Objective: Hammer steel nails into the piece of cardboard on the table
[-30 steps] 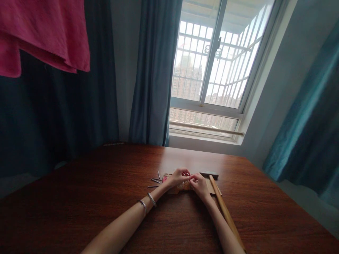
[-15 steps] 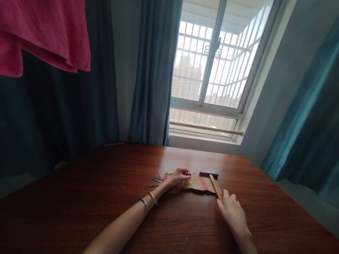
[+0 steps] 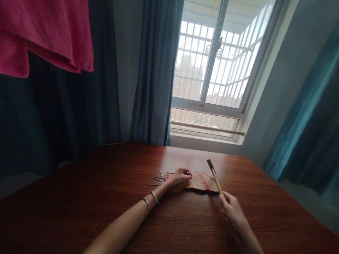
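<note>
Nails (image 3: 157,179) left of cardboard (image 3: 196,181) on the table (image 3: 132,165), hammer (image 3: 216,182) at right, window (image 3: 190,77) behind.

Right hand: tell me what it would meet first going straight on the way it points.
Beyond the hammer it holds, the right hand would probably meet the cardboard's right end first, though its height is unclear and it might pass above.

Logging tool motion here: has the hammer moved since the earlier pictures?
Yes. Gripped in the right hand, the hammer has lifted; its head now appears higher, closer to the window sill in the picture.
</note>
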Tool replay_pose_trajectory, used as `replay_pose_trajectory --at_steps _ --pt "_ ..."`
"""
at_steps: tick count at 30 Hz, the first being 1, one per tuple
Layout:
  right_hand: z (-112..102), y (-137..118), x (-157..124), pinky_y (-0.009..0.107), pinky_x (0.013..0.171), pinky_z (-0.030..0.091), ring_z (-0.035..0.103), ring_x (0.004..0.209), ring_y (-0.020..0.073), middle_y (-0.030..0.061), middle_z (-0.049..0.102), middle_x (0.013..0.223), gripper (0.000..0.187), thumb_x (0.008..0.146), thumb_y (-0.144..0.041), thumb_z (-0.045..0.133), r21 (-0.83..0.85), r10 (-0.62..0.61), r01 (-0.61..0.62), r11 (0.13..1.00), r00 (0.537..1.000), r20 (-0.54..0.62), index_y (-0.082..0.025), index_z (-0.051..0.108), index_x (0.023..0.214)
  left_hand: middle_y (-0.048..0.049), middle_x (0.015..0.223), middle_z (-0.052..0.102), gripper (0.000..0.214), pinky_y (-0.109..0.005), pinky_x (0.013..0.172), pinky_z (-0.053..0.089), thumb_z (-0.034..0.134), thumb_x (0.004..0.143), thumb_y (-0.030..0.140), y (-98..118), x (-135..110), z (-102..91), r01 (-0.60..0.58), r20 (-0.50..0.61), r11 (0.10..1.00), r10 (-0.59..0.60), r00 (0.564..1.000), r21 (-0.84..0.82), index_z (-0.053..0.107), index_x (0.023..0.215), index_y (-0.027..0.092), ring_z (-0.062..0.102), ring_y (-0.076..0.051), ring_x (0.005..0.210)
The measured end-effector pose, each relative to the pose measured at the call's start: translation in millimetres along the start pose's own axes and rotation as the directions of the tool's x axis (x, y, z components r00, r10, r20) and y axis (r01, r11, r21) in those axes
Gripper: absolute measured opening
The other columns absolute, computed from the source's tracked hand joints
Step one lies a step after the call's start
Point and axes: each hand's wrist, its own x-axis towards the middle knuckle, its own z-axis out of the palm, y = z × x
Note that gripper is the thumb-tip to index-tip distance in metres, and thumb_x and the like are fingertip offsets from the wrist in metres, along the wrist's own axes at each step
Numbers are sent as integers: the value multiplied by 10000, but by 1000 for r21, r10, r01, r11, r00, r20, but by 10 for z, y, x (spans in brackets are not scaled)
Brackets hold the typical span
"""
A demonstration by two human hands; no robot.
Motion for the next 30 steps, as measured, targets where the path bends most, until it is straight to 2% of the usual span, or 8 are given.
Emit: replay_pose_trajectory --at_steps 2,4,6,9,13,18,22,30 --pt "-20 -116 -73 160 296 231 354 337 38 -57 441 595 320 707 -502 512 232 55 -69 970 996 68 -187 461 734 -46 733 667 262 -207 612 399 600 669 286 6 -2 -1 -5 3 1000 5 1000 12 689 820 92 564 -138 683" --pt "-56 -255 -157 138 281 203 315 330 8 -63 433 619 368 650 -516 591 370 68 -134 919 980 188 -179 457 710 -45 731 667 262 -208 615 398 599 669 288 6 -4 -1 -3 3 1000 3 1000 13 689 817 92 563 -139 687" --pt "-82 -394 -239 128 272 198 301 331 -7 -55 452 638 386 635 -513 624 424 73 -192 885 957 282 -169 461 696 -45 727 665 260 -209 610 396 598 667 291 1 -5 -1 8 2 1000 -8 1000 10 689 808 92 562 -141 686" --pt "-63 -563 -344 123 260 206 290 327 -14 -46 465 637 388 647 -507 632 442 62 -223 869 935 350 -162 459 680 -42 719 660 257 -208 598 386 597 665 290 -8 -5 2 5 -1 1000 -5 1000 -8 687 798 89 555 -140 677" --pt "34 -687 -434 131 259 235 303 329 -11 -32 479 638 400 645 -520 632 437 43 -202 876 937 346 -153 475 677 -23 666 635 247 -204 566 356 603 660 293 -9 -3 2 -6 1 1000 6 1000 -10 681 766 84 529 -128 632" --pt "118 -701 -428 133 261 238 329 333 -5 -19 491 640 406 623 -521 646 422 51 -191 886 946 320 -148 501 688 -20 656 625 254 -204 556 352 615 648 314 -4 2 6 40 3 999 -40 999 -9 673 742 85 524 -129 626" --pt "116 -673 -358 136 253 232 321 328 -2 -27 485 630 403 620 -523 644 411 61 -191 891 949 308 -153 498 688 -30 696 644 252 -203 569 368 608 652 301 -4 1 14 24 11 998 -24 1000 -52 677 774 91 541 -132 645" --pt "70 -613 -288 130 250 211 321 320 -9 -40 471 649 386 664 -512 624 449 30 -204 870 931 364 -154 488 710 -20 658 635 235 -208 568 361 600 648 276 33 -15 -2 40 -6 999 -40 999 -7 683 754 83 530 -132 627"
